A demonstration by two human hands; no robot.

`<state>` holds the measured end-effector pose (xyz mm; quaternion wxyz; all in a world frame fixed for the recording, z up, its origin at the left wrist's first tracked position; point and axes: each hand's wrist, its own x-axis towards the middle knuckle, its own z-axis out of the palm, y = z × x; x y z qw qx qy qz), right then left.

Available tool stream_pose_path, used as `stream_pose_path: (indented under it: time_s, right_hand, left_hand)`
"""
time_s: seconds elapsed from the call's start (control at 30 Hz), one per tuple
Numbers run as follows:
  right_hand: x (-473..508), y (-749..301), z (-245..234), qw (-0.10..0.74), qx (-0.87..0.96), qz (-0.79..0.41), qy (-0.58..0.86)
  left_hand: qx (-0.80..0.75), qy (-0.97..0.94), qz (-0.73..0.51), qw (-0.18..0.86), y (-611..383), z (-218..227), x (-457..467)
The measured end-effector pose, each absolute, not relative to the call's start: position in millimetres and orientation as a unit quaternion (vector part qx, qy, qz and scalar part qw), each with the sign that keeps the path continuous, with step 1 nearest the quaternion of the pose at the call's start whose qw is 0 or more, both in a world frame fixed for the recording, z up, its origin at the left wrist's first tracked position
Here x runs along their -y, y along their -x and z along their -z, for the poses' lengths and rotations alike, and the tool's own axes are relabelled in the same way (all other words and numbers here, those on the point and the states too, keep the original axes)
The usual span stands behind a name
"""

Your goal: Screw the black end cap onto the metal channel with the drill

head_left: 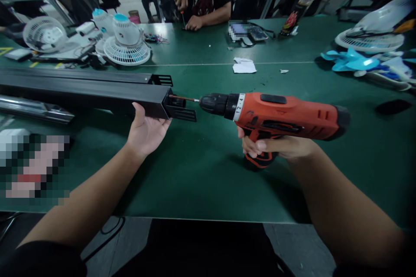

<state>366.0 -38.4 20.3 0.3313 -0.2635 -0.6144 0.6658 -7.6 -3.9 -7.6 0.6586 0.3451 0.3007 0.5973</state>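
Note:
My right hand [261, 145] is wrapped round the grip of an orange and black cordless drill [292, 114], held level with its chuck toward the left. A thin brownish rod [185, 98] runs from the chuck tip into the end of a black rectangular tube [130, 95]. My left hand [149, 132] grips this tube near its end, thumb on the near side and fingers beneath. Slotted black tabs [183, 112] stick out of the tube's end, beside a dark round part. Where the rod's far tip seats inside is hard to see.
Another black tube [113, 77] lies behind, and a shiny metal bar [35, 109] lies at left. Fan parts [126, 49] stand back left; blue fan blades [352, 60] lie at right. Paper [244, 66] and a bottle [297, 11] are farther back. Opposite, a person's hands [194, 22] work with a screwdriver.

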Motion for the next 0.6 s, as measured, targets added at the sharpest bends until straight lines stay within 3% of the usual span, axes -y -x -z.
stream_pose_path:
  time_s: [0.6]
  right_hand:
    - [36.1,-362.8,-20.5,0.330,0.634,-0.650,0.258]
  left_hand:
    - [-0.274,-0.339,-0.606,0.665,7.9,9.0,3.3]
